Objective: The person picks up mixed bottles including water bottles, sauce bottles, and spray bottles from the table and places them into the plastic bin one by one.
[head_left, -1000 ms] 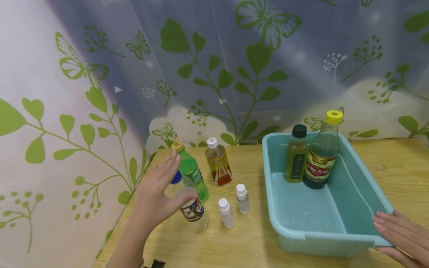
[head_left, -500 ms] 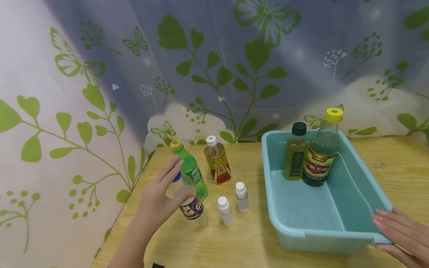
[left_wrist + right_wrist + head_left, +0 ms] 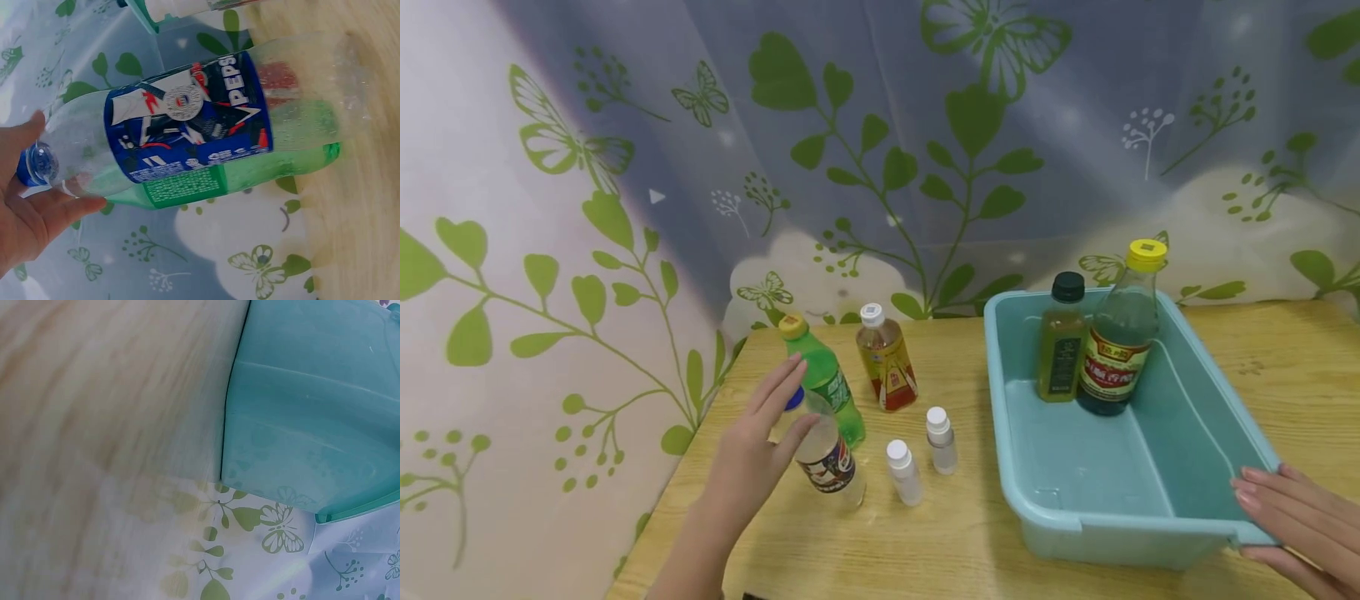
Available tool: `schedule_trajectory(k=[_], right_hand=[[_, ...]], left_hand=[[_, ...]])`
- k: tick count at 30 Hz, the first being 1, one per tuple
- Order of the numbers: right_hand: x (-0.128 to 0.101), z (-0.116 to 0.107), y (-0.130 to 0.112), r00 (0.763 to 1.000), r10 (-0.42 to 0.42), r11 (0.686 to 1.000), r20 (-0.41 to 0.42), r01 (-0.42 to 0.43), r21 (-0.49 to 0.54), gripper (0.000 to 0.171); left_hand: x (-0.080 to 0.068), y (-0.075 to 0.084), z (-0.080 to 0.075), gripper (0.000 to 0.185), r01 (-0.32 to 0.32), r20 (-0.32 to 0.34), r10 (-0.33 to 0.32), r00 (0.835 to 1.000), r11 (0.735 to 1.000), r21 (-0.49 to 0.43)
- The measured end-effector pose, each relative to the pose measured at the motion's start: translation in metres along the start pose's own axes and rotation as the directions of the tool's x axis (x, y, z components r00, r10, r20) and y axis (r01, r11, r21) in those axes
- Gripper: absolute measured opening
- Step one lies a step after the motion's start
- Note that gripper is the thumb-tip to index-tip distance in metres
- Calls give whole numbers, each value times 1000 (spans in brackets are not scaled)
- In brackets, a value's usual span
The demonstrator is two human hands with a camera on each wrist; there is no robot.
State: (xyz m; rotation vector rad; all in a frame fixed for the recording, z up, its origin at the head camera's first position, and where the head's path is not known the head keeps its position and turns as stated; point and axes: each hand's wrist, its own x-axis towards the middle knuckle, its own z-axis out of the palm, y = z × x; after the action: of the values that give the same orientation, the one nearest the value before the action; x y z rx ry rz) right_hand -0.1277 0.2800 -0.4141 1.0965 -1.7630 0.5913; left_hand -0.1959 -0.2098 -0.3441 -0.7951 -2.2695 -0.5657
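A clear Pepsi bottle [image 3: 829, 458] with a blue cap stands upright on the wooden table. My left hand [image 3: 752, 458] is at its neck, thumb on one side and fingers on the other, held apart rather than curled. In the left wrist view the Pepsi bottle [image 3: 187, 119] looks almost drained, with the hand [image 3: 25, 219] around its cap end. At the right, my right hand [image 3: 1300, 521] rests straight fingers on the near right corner of a teal plastic bin [image 3: 1011, 475]; the right wrist view has the bin's outer wall [image 3: 306, 419] but no hand.
A green soda bottle [image 3: 823, 367] stands just behind the Pepsi bottle. Beside it are a brown drink bottle [image 3: 887, 367] and two small white-capped bottles [image 3: 905, 475]. Inside the bin stand a dark-capped oil bottle [image 3: 1062, 354] and a yellow-capped vinegar bottle [image 3: 1116, 358]. A patterned curtain hangs behind.
My left thumb has shifted slightly up and left along the Pepsi bottle. The right hand stays on the bin's corner, and the bottles keep their places.
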Motion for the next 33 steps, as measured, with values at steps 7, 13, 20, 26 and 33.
schedule_trajectory(k=[7, 13, 20, 26, 33], right_hand=[[0, 0, 0, 1000, 0, 1000, -3, 0, -2, 49], [0, 0, -1, 1000, 7, 1000, -19, -7, 11, 47], [2, 3, 0, 999, -15, 999, -41, 16, 31, 46], [2, 5, 1, 998, -26, 999, -54, 28, 42, 46], [5, 5, 0, 998, -31, 998, -62, 34, 52, 45]], left_hand=[[4, -3, 0, 45, -40, -63, 39, 997, 999, -22], [7, -2, 1, 51, -82, -113, 80, 990, 997, -8], [8, -3, 0, 40, -144, -129, 136, 982, 988, -49], [11, -5, -3, 41, -162, -145, 149, 978, 983, -81], [19, -1, -13, 43, -164, -158, 151, 976, 984, -76]])
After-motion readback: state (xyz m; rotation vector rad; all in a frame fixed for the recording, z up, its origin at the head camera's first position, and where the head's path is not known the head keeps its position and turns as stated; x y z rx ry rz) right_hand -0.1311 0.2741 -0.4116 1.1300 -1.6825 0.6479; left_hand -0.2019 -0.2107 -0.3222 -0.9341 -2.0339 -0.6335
